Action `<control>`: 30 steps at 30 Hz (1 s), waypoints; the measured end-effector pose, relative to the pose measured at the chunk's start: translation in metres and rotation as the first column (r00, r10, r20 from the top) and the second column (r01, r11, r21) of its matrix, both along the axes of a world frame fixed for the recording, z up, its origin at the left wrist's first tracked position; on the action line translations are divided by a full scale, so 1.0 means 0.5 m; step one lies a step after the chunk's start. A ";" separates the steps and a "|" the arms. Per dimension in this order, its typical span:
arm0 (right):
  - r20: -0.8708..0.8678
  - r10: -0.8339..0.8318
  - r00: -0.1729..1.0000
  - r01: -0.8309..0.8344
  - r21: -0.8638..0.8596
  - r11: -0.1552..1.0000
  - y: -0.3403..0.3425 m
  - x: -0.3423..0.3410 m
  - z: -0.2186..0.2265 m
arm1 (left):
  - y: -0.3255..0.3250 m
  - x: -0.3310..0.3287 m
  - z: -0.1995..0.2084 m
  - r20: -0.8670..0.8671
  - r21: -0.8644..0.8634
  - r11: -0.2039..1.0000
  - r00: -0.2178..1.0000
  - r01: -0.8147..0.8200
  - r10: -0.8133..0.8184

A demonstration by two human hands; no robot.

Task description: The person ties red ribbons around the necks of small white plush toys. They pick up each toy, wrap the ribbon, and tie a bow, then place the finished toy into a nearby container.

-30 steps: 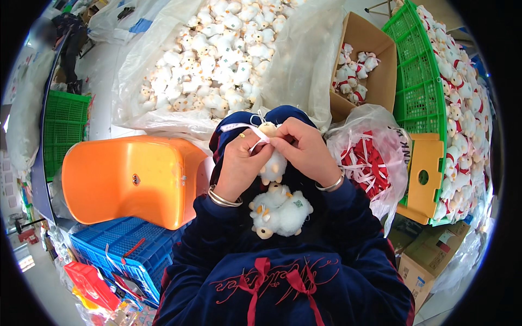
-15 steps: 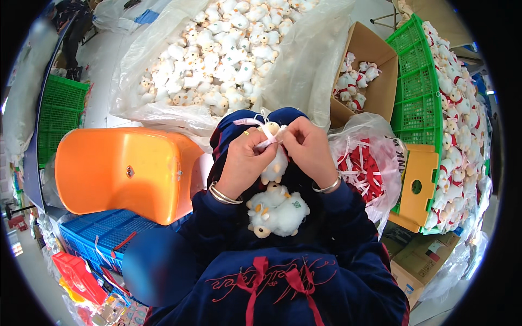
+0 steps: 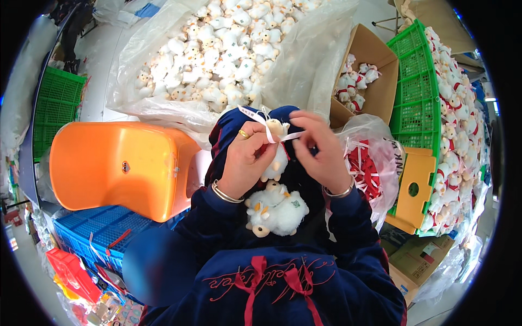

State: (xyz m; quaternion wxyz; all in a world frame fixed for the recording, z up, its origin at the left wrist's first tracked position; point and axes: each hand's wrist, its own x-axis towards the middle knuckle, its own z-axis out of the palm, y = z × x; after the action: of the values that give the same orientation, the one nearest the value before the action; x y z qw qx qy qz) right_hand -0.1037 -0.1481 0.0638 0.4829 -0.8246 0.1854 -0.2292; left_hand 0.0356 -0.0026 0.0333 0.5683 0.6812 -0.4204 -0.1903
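Over my lap a small white plush sheep (image 3: 279,158) is held upright, a pale ribbon (image 3: 275,136) round its neck. My left hand (image 3: 247,157) is closed, pinching the ribbon at the neck; one printed end sticks out to the upper left. My right hand (image 3: 322,152) is open, thumb and fingers apart around the ribbon's other end, which points right between them. Nearer to me, another white plush sheep (image 3: 283,209) lies on its side in my lap, touched by neither hand.
A clear plastic sheet (image 3: 304,70) ahead holds a heap of plush sheep (image 3: 228,54). On the right are a cardboard box (image 3: 375,51), a bag of red and white ribbons (image 3: 365,168) and a green crate (image 3: 416,92). An orange chair (image 3: 109,168) stands left, above a blue crate (image 3: 81,231).
My right hand has moved right from the sheep's neck and its fingers have spread. The ribbon end now extends to the right. My left hand keeps its pinch.
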 end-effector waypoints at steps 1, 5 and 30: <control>-0.097 0.069 0.993 -0.066 0.027 0.997 0.003 0.006 0.001 | 0.002 0.001 -0.001 0.043 -0.008 1.000 0.999 0.005 -0.005; -0.174 0.038 0.984 -0.058 -0.111 0.992 -0.011 0.011 -0.016 | 0.007 0.006 -0.014 0.062 -0.028 0.999 0.998 0.032 -0.030; 0.051 0.442 0.895 -0.343 0.713 0.612 -0.055 -0.024 -0.007 | 0.005 0.010 -0.005 0.152 -0.019 0.996 0.985 0.085 -0.081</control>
State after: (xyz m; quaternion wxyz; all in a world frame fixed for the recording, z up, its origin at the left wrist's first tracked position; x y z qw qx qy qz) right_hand -0.1156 -0.1755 0.0605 0.7856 -0.6093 0.1042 0.0250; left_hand 0.0408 0.0001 0.0306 0.5349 0.6683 -0.4928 -0.1562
